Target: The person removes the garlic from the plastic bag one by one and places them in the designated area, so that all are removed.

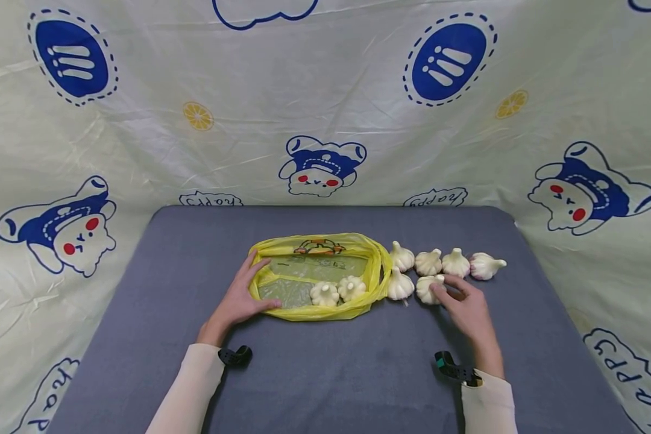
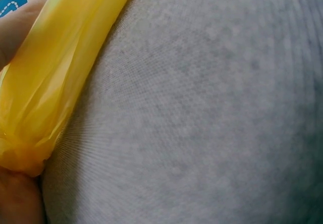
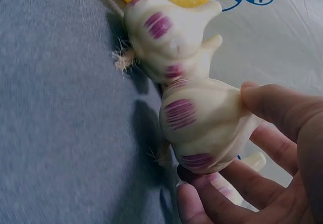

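Observation:
A yellow plastic bag (image 1: 317, 313) lies with its mouth spread wide on the table. My left hand (image 1: 240, 296) grips the bag's left rim, thumb at the near side and fingers toward the far side; the left wrist view shows the yellow film (image 2: 65, 67) against that hand. Inside the bag sit two garlic bulbs, one (image 1: 324, 293) beside the other (image 1: 352, 289). To the right of the bag, my right hand (image 1: 469, 310) pinches a white garlic bulb with purple streaks (image 3: 207, 123) between thumb and fingers. Whether this bulb still touches the table I cannot tell.
Several garlic bulbs (image 1: 456, 263) form a back row beyond my right hand, the rightmost one (image 1: 484, 266) lying tilted. Another bulb (image 1: 399, 285) stands against the bag's right edge. A patterned curtain (image 1: 325, 90) rises behind the grey table (image 1: 325, 374).

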Tool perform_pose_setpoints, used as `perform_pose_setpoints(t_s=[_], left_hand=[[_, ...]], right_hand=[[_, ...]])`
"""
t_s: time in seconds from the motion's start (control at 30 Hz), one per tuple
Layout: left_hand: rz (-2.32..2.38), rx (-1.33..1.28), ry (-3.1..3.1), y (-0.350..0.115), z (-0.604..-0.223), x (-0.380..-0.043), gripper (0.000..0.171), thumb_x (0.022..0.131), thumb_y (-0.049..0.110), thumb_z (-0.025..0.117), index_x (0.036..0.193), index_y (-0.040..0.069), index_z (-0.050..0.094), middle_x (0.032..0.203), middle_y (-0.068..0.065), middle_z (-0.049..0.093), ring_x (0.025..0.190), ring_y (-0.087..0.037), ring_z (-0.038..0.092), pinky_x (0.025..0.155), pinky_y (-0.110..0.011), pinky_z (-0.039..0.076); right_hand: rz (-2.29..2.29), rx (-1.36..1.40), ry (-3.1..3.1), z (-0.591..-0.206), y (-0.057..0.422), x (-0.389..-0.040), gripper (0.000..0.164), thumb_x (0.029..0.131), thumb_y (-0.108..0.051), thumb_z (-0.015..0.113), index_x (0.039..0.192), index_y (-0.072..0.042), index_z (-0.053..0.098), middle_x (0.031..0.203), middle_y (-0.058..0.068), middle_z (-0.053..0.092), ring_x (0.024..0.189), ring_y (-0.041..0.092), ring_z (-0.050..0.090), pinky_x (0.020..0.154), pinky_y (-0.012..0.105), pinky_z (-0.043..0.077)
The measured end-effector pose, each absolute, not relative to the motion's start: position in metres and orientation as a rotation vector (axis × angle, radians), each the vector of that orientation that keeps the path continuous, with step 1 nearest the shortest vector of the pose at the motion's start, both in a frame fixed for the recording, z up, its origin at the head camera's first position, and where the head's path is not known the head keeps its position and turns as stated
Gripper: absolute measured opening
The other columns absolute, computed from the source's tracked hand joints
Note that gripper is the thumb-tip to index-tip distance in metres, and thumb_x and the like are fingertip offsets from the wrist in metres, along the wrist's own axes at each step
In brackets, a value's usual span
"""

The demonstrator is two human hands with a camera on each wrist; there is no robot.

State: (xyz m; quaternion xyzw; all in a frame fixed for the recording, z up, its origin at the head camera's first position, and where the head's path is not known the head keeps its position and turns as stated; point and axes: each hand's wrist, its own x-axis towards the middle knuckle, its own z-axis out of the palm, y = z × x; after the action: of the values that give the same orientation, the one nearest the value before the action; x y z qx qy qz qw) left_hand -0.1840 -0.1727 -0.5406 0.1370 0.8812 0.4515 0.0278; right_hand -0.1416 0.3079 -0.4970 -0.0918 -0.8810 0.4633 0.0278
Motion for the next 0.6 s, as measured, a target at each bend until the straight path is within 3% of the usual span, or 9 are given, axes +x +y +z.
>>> perform_pose_setpoints(t_s=[0.13,0.23,0.33,0.57,0.6], left_hand=[[1.39,0.423,2.719,-0.1721,-0.5404,-0.1842,0.098,0.075,0.037,0.092,0.157,0.017,0.043,0.174,-0.01,0.008,0.158,-0.043,0.01,0.12,-0.072,0.018],[1.386,0.416,2.714,-0.1721,-0.5407,-0.1844,0.097,0.075,0.037,0.091,0.157,0.018,0.043,0.175,-0.009,0.007,0.158,-0.043,0.01,0.12,-0.072,0.018],[1.39,0.413,2.711,-0.1722,-0.5402,-0.1843,0.097,0.075,0.037,0.091,0.157,0.018,0.043,0.175,-0.009,0.006,0.158,-0.043,0.009,0.12,-0.072,0.017],[1.394,0.427,2.713,-0.1727,-0.5397,-0.1844,0.097,0.076,0.035,0.092,0.158,0.017,0.042,0.175,-0.01,0.006,0.158,-0.043,0.009,0.12,-0.072,0.018],[1.395,0.425,2.712,-0.1728,-0.5398,-0.1843,0.097,0.076,0.035,0.092,0.158,0.017,0.042,0.174,-0.01,0.006,0.158,-0.043,0.009,0.12,-0.072,0.018]], right_hand=[[1.464,-0.278,-2.736,-0.4986,0.3066,-0.1435,0.054,0.102,-0.038,0.065,0.14,0.0,0.058,0.157,0.024,0.044,0.134,0.047,0.055,0.082,0.012,0.044],[1.467,-0.278,-2.741,-0.4994,0.3055,-0.1446,0.054,0.102,-0.037,0.065,0.14,0.0,0.058,0.159,0.024,0.042,0.135,0.047,0.054,0.091,0.028,0.051],[1.48,-0.282,-2.743,-0.5008,0.3051,-0.1457,0.055,0.103,-0.038,0.064,0.141,0.001,0.056,0.16,0.025,0.04,0.136,0.048,0.053,0.09,0.026,0.052],[1.453,-0.304,-2.763,-0.5014,0.3032,-0.1474,0.061,0.103,-0.043,0.061,0.146,0.0,0.053,0.157,0.026,0.044,0.136,0.048,0.052,0.097,0.037,0.052],[1.446,-0.303,-2.766,-0.5015,0.303,-0.1475,0.061,0.103,-0.043,0.062,0.146,0.0,0.053,0.156,0.026,0.045,0.135,0.048,0.053,0.093,0.029,0.051]])
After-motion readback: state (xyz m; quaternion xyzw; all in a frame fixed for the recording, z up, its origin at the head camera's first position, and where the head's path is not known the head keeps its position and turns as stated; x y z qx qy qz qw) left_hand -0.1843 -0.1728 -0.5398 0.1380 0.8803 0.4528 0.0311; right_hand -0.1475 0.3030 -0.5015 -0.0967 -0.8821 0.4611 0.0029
